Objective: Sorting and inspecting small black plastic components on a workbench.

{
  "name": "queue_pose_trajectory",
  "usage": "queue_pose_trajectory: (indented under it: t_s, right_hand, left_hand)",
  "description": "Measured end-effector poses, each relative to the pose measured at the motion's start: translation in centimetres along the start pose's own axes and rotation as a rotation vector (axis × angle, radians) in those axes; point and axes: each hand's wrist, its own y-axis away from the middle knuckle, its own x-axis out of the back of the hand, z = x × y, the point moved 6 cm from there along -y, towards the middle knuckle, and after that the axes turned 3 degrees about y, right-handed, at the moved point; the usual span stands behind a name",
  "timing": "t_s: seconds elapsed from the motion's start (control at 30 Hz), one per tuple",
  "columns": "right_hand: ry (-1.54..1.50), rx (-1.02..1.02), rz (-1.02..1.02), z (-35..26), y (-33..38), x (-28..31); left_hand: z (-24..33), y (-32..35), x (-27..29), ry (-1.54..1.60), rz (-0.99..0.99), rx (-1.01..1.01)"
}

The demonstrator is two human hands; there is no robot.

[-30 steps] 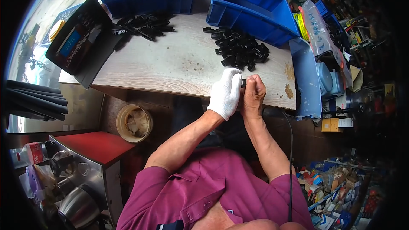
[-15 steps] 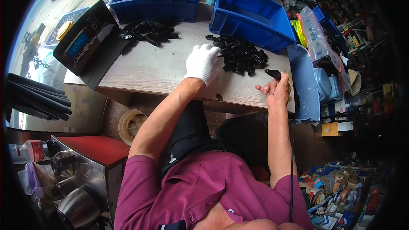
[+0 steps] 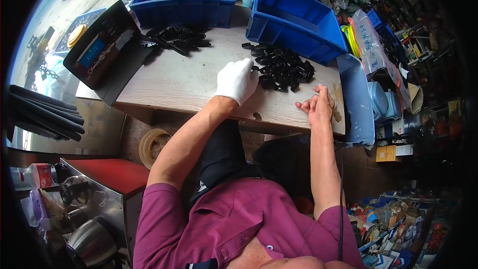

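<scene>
Pale wood-grain tabletop, stained at its right end, stretches before the person, with blue plastic bins along its far side: one heaped with black parts, another standing tilted right behind the working pile. That pile of small black pieces lies on the tabletop right of centre, between the hands and the tilted bin. At its left edge is the white-gloved left hand, fingers curled in narrowly by a black piece; whether they pinch it cannot be told. Bare, the right hand hovers near the table's right end, fingers loosely bent and apart. A dark propped-up screen crowds the left end, next to a second black heap. Light-blue bin hems in the right end, and a black cable hangs along the right arm. Below, the left forearm partly covers a round tub.
</scene>
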Motion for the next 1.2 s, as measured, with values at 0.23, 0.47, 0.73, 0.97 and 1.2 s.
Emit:
queue_pose_trajectory:
  t_s: [0.23,0.47,0.73,0.97,1.2]
  right_hand:
    - [0.02,0.087,-0.387,1.2,3.6,-6.9]
    - [0.097,0.178,-0.459,2.5,4.3,-9.2]
    - [0.242,0.246,-0.529,2.1,4.0,-9.2]
    - [0.268,0.205,-0.653,2.1,5.1,-9.9]
    - [0.125,0.084,-0.508,2.2,6.5,-9.9]
  left_hand:
    - [-0.7,1.2,0.4,0.711,-0.103,0.321]
    - [1.0,3.0,-0.5,0.971,-0.188,0.47]
    - [2.7,3.5,-1.0,1.143,-0.287,0.535]
    - [1.8,3.7,-1.6,1.502,-0.299,0.642]
    - [-2.8,3.3,9.7,0.004,0.351,0.017]
